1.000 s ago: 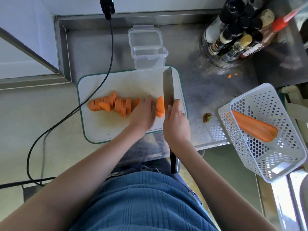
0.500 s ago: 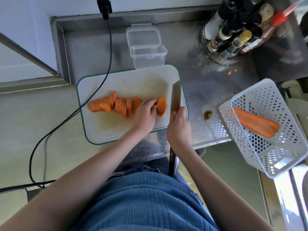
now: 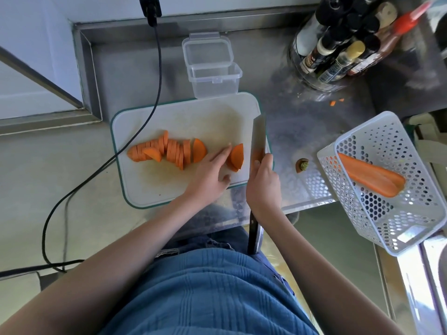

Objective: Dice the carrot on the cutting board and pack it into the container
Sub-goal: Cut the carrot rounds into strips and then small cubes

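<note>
Slicing is in hand: the right hand (image 3: pixel 263 187) has its grip closed round the knife (image 3: pixel 258 139), the carrot (image 3: pixel 235 157) end-piece lies just left of it on the cutting board (image 3: pixel 183 117) under the left hand's (image 3: pixel 210 175) straight fingertips, and dicing comes next, the open container (image 3: pixel 212 73) waiting beyond.

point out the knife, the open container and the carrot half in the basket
knife (image 3: pixel 258 136): head view, on the flat of the blade above the right hand.
open container (image 3: pixel 214 84): head view, on its clear front wall.
carrot half (image 3: pixel 370 176): head view, on the middle of its cut face, inside the basket (image 3: pixel 411 228).
</note>
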